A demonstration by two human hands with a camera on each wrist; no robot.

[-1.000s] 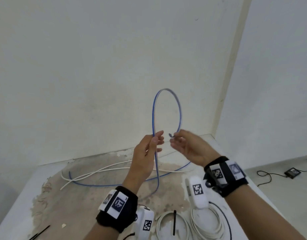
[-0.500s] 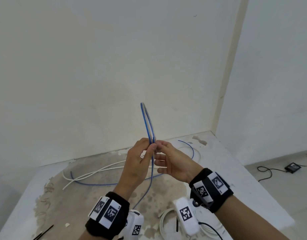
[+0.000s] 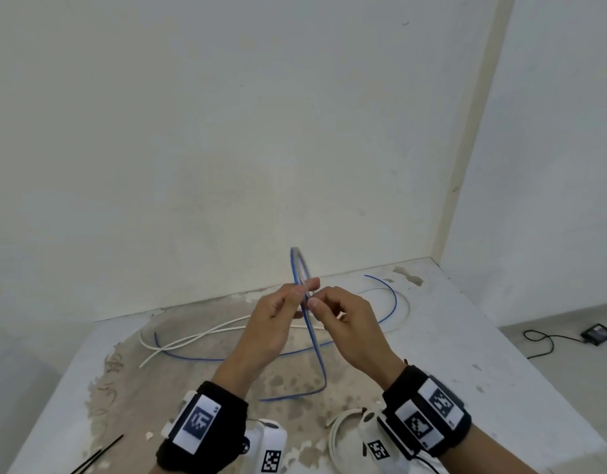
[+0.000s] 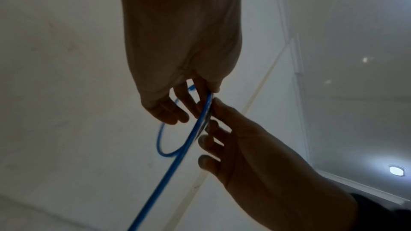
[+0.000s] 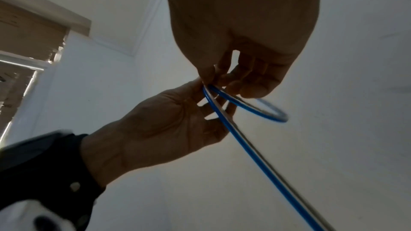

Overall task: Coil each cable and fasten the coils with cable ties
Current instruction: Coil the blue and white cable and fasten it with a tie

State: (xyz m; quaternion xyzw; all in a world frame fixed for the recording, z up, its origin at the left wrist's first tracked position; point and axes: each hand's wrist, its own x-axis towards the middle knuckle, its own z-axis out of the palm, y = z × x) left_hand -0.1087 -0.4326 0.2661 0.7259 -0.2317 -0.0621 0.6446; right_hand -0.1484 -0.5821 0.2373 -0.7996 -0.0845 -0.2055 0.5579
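Observation:
Both hands hold a thin blue cable [image 3: 316, 354] up over the table. A small narrow loop [image 3: 296, 263] of it stands above the fingers, edge-on to the head camera. My left hand [image 3: 303, 289] pinches the loop's base between thumb and forefinger. My right hand [image 3: 318, 298] pinches the same crossing from the right, the two hands touching. From there the cable drops to the table and trails left and far right. In the left wrist view the cable [image 4: 177, 155] runs between both hands; in the right wrist view the loop [image 5: 262, 111] sticks out past the right fingers.
A loose white cable [image 3: 192, 338] lies on the stained table [image 3: 483, 371] beside the blue one. A coiled white cable [image 3: 339, 436] sits near my right wrist. Black cable ties [image 3: 100, 453] lie at the near left. Walls close the back and right.
The wide upright loop has been drawn into a small narrow one. My hands came together at its base and sank lower, and more blue cable trails to the far right.

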